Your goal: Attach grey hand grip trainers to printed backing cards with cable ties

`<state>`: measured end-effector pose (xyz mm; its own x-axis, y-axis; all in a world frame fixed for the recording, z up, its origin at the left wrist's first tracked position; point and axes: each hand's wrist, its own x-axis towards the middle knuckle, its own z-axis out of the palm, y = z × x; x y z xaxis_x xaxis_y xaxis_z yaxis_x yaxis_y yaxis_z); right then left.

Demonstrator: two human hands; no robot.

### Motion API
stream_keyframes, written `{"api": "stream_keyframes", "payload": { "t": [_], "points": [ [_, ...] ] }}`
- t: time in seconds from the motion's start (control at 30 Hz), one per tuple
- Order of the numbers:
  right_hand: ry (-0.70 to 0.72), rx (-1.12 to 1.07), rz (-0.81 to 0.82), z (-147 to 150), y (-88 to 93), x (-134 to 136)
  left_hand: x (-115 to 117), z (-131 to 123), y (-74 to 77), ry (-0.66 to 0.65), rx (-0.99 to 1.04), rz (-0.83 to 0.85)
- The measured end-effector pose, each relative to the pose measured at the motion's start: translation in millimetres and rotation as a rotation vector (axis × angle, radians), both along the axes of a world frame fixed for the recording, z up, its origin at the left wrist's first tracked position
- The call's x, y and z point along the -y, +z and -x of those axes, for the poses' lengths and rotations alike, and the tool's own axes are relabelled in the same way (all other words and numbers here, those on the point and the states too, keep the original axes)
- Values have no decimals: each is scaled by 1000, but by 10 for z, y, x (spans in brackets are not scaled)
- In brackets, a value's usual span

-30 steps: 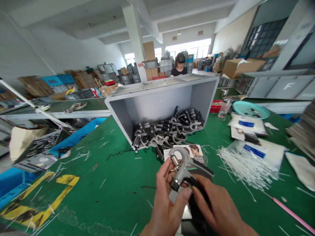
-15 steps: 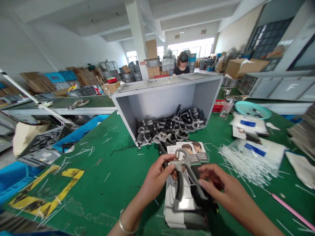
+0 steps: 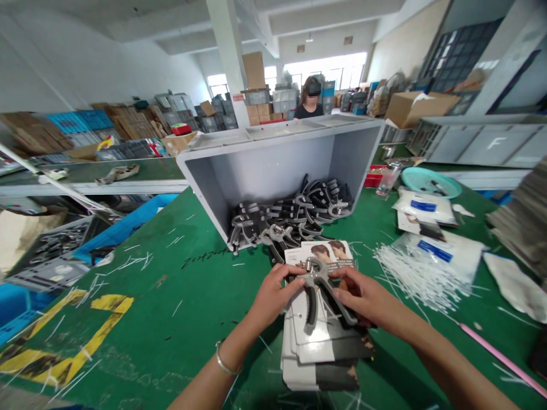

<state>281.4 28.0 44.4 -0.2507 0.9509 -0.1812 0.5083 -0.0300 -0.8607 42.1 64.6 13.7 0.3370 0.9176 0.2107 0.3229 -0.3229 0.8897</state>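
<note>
A grey and black spring hand grip [image 3: 311,304] lies over a stack of printed cards [image 3: 299,370], its coil pointing away from me and its two handles spread towards me. My left hand [image 3: 276,293] pinches its left side just below the coil. From the right, my right hand [image 3: 361,296] is closed on its other handle, with some fingertips hidden behind it. A thin white strip crosses the card between the handles. Beyond the cards, a grey plastic bin [image 3: 273,162] lies on its side, with several more hand grips [image 3: 316,199] heaped at its opening.
White cable ties [image 3: 421,282] lie in a loose pile on the right, beside plastic bags [image 3: 453,256]. A pink stick [image 3: 496,353] is nearer me. A turquoise plate [image 3: 453,182] and a glass jar [image 3: 388,179] stand farther back. Another person [image 3: 310,102] is behind the bin.
My right hand has moved inward and up onto the hand grip's right handle. The hand grip now sits flatter over the cards. The whole view has shifted slightly.
</note>
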Motion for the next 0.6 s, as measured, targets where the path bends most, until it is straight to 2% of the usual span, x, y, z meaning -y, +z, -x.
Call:
{"api": "stream_keyframes", "payload": {
  "t": [0.13, 0.23, 0.3, 0.37, 0.47, 0.6],
  "points": [
    [-44, 272, -276, -10, -66, 287, 41, 19, 60, -67, -169, -181],
    [40, 262, -423, 43, -83, 414, -40, -39, 138, -65, -231, -279],
    [109, 212, -451, 94, -86, 398, -126, -107, 191, -134, -311, -335],
    [107, 154, -469, 137, -98, 324, -200, -174, 240, -216, -430, -381],
    [41, 58, -439, 178, -135, 185, -255, -233, 293, -259, -569, -419],
    [-73, -33, -349, 226, -185, 15, -252, -250, 291, -264, -576, -407]
  ]
}}
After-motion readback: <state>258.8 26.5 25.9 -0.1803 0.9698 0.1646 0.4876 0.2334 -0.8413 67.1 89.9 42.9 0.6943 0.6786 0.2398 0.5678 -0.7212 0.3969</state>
